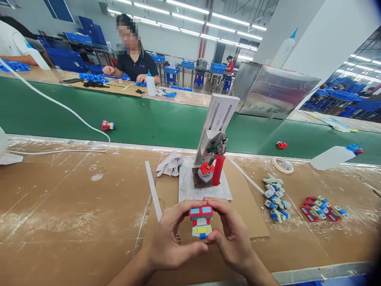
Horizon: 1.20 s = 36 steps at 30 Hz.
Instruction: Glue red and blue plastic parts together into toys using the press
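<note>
A small red, grey and yellow toy robot body with light-blue windows is between my two hands, above the front of the cardboard sheet. My left hand curls around its left side. My right hand grips it from the right, fingertips on its top and thumb by its lower edge. Just beyond them stands a toggle clamp with a red handle on a metal base plate. Under the clamp's tip sits a red and grey toy piece.
White gloves lie left of the clamp. Several grey-blue toy parts, red toy parts, a tape roll and a white bottle are at right. A green conveyor belt runs behind; across it sits a co-worker.
</note>
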Available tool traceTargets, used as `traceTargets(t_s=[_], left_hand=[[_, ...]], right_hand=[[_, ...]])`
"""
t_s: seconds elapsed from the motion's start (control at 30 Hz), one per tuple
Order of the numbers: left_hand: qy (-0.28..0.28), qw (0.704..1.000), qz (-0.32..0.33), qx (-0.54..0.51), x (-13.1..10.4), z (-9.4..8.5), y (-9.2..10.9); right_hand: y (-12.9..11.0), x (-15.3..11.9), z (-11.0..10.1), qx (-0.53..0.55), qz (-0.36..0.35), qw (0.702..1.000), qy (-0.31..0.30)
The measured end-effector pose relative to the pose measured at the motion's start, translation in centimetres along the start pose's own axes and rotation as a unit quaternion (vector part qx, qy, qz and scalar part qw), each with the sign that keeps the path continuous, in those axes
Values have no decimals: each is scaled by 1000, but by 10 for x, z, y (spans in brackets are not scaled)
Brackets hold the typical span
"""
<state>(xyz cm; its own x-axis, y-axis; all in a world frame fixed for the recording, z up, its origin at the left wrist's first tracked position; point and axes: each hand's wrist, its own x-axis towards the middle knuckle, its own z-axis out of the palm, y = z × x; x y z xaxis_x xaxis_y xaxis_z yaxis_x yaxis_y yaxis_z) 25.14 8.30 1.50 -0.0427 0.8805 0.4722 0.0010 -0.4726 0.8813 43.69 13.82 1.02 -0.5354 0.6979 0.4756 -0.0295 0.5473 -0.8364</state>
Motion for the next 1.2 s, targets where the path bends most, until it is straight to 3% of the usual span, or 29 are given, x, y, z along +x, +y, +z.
traceTargets(t_s=[0.13,0.2,0.3,0.4,0.5,0.57,0.63,0.73,0.87,0.93,1.03,1.13,1.2], left_hand=[[2,998,-3,57,0,-7,-3],[-19,994,-7,108,7,-22,0],[-93,968,-26,231,34,-49,10],[-254,886,-54,385,78,-60,19],[-392,778,-108,479,120,-46,20],[-439,725,-120,517,138,-31,15],[-451,702,-121,538,148,-18,9],[-447,701,-115,543,152,-12,3],[-442,715,-104,532,154,-20,3],[-434,723,-101,527,156,-24,5],[-430,733,-101,517,159,-27,9],[-443,735,-100,504,161,-26,12],[-451,734,-97,498,159,-28,16]], right_hand=[[-5,5,-4,-29,-7,999,-37],[-9,8,-21,-73,-18,996,-38],[-9,18,-55,-128,-27,991,16],[-4,39,-77,-155,-2,987,-31],[5,63,-76,-131,8,982,-137],[10,74,-70,-97,5,981,-168],[12,76,-66,-75,1,983,-166],[3,67,-67,-38,1,988,-147],[-31,67,-79,97,-28,987,-124],[-51,88,-85,142,-58,983,-102],[-74,141,-88,142,-88,984,-58],[-81,195,-87,128,-90,987,-37],[-81,213,-88,130,-91,987,-31]])
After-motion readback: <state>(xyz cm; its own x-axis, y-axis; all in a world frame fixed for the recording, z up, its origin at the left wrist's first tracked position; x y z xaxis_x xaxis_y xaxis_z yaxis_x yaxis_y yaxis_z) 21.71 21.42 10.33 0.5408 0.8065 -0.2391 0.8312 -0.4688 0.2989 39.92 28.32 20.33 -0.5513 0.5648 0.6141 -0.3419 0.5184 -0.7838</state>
